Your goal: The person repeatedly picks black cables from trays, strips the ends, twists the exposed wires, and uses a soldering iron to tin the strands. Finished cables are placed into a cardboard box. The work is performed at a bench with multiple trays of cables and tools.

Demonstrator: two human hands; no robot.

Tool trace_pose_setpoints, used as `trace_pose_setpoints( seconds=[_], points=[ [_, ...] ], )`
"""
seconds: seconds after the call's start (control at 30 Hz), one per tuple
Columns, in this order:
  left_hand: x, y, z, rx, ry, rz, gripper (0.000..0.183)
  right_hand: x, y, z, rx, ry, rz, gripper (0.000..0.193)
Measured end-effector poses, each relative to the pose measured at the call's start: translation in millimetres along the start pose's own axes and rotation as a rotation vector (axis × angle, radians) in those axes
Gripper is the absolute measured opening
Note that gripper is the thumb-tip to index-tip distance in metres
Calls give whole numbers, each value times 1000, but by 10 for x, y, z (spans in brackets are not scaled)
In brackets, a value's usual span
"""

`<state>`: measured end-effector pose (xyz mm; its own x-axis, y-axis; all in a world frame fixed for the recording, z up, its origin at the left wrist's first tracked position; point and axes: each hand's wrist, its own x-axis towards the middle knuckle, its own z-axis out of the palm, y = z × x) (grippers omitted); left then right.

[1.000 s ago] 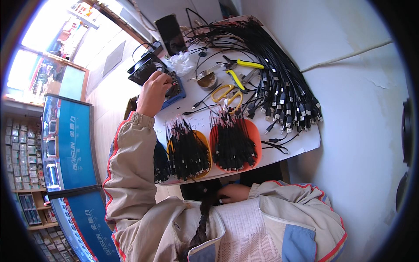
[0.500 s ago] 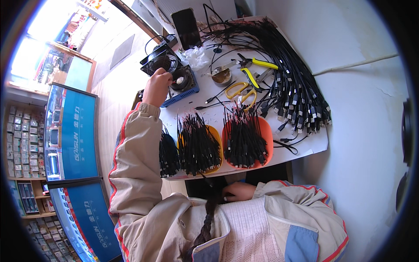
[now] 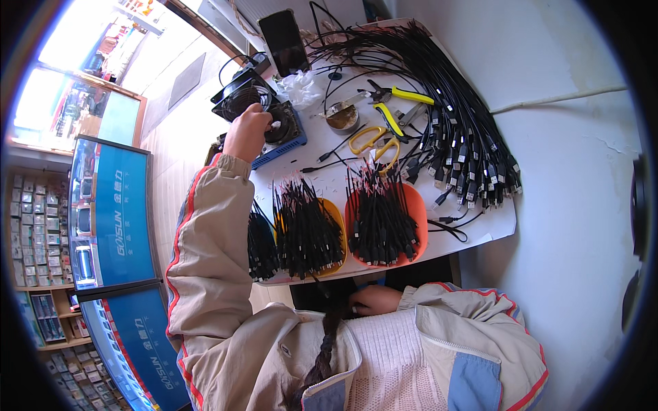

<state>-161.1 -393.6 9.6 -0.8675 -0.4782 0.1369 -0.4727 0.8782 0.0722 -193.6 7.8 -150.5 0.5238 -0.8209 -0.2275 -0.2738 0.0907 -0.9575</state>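
Observation:
My left hand (image 3: 247,135) is over the blue box-shaped device (image 3: 279,151) at the far left of the table. Its fingers are curled and pressed together beside the device's round black opening; whatever they pinch is hidden. A small pale spot shows just right of the fingers. A black fan with a wire guard (image 3: 241,101) stands right behind them. My right hand (image 3: 375,300) rests low against my body, below the table edge, its fingertips partly hidden by a dark braid. Short black cables with pinkish bare ends stand in an orange bin (image 3: 422,233) and a yellow bin (image 3: 336,212).
A thick bundle of black USB cables (image 3: 473,137) covers the right side. Yellow-handled cutters (image 3: 388,119), yellow scissors (image 3: 367,139) and a small round tin (image 3: 343,122) lie mid-table. A phone (image 3: 284,42) leans at the back near crumpled white plastic (image 3: 299,89). More cables (image 3: 262,246) sit beside my left sleeve.
The table things sit slightly higher and further left in the picture. My left hand has shifted slightly at the device, its fingers still curled. My right hand stays in place.

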Motion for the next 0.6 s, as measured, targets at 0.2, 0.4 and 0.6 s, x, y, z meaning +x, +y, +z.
trace_pose_setpoints(
  seconds=[0.2,0.4,0.6],
  points=[
    [-10,-7,-10,-72,76,34,8,-20,-12,-8,-1,10,-13,23],
    [-395,240,-482,-291,277,-48,9,5,67,46,-16,15,-13,24],
    [-1405,617,-1105,-552,465,-182,9,48,134,86,-153,23,22,26]
  ],
)
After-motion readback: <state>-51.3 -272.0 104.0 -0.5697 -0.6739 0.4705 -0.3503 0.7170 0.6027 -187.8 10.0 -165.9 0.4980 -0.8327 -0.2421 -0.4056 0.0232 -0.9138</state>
